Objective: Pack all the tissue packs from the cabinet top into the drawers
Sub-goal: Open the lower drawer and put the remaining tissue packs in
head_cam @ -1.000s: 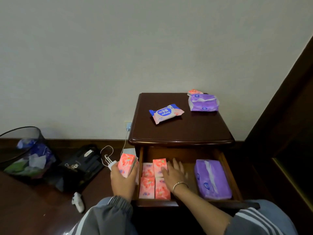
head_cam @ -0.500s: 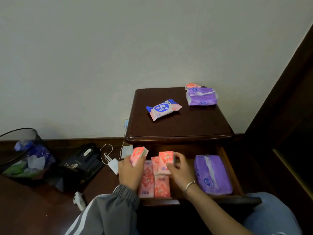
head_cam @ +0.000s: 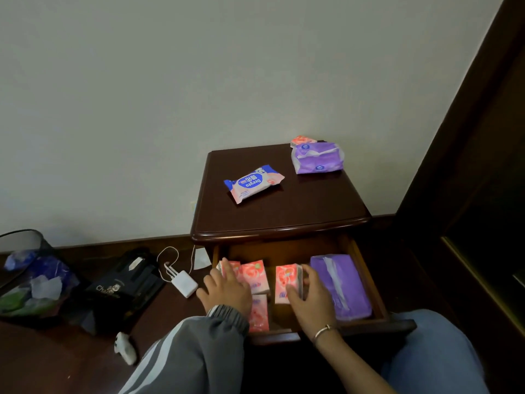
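The open top drawer [head_cam: 368,282] of the dark wood cabinet [head_cam: 284,220] holds several small pink tissue packs [head_cam: 255,275] and a large purple tissue pack [head_cam: 341,285]. My left hand [head_cam: 224,292] holds one pink pack [head_cam: 230,268] down at the drawer's left end. My right hand [head_cam: 311,301] grips another pink pack [head_cam: 286,282], standing on edge in the drawer's middle. On the cabinet top lie a blue and pink wipes pack [head_cam: 252,183], a purple tissue pack [head_cam: 316,157] and a small pink pack [head_cam: 302,139] behind it.
On the floor to the left are a black mesh waste bin [head_cam: 22,251], a black bag [head_cam: 125,285], a white charger with its cable [head_cam: 184,283] and a small white object [head_cam: 125,348]. Dark wood furniture [head_cam: 468,194] stands close on the right.
My left hand has carried its pink pack from outside the drawer's left side down into the drawer. My right hand picked a pink pack off the stack and moved it right, towards the purple pack.
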Motion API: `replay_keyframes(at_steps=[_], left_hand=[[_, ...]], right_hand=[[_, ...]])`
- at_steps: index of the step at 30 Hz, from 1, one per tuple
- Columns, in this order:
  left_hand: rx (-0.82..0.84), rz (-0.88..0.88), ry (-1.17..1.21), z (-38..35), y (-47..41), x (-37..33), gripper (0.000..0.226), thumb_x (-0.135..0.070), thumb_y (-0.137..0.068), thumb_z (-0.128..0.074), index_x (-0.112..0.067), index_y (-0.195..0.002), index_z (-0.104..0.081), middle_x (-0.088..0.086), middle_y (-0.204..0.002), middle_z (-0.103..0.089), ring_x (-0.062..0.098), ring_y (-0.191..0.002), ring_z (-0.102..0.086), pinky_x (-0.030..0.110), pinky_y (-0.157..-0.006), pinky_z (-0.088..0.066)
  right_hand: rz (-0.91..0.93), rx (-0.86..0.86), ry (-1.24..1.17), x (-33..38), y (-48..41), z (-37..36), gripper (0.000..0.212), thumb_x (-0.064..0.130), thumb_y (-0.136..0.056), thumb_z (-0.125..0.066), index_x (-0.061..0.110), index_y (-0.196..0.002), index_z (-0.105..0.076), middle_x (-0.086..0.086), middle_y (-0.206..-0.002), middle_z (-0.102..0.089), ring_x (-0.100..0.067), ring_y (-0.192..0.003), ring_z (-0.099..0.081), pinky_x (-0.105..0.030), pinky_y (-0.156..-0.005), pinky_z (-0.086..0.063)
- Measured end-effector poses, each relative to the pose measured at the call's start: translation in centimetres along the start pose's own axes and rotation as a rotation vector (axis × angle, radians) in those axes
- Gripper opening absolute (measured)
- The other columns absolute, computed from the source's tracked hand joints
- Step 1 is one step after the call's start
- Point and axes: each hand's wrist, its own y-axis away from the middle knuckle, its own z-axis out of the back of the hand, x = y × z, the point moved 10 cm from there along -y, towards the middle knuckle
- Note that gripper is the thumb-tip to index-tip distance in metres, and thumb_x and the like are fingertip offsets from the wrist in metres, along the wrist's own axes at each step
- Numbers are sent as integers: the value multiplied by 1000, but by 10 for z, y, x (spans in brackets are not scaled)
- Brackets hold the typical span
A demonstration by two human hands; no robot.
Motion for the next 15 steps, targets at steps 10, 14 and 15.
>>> replay_keyframes(at_steps=[10, 14, 15], left_hand=[[-10, -252, 10, 1, -23, -2, 60, -52, -92, -41, -32, -146, -24, 4, -155, -19, 26, -144, -12, 49, -112, -21], [110, -495, 201, 0, -22, -48, 60, -47, -97, -37, -28, -150, -16, 5, -158, -12, 24, -145, -15, 40, -117, -21], [168, -535, 167, -7, -20, -57, 61, -47, -97, -35, -32, -151, -11, 4, -159, -9, 25, -145, -13, 43, -117, -18]], right_hand=[[-13, -32, -21, -2, 1, 3, 52, 30, -90, -59, 24, -138, -38, 1, -130, -56, -16, -117, -56, -25, -87, -51], [-8, -51, 24, -1, -1, 4, 53, 30, -93, -54, 21, -141, -35, -2, -133, -53, -18, -118, -54, -22, -87, -46], [-9, -50, 36, -1, -1, 4, 54, 30, -93, -53, 20, -142, -34, -2, -135, -52, -18, -120, -53, -24, -90, -46]])
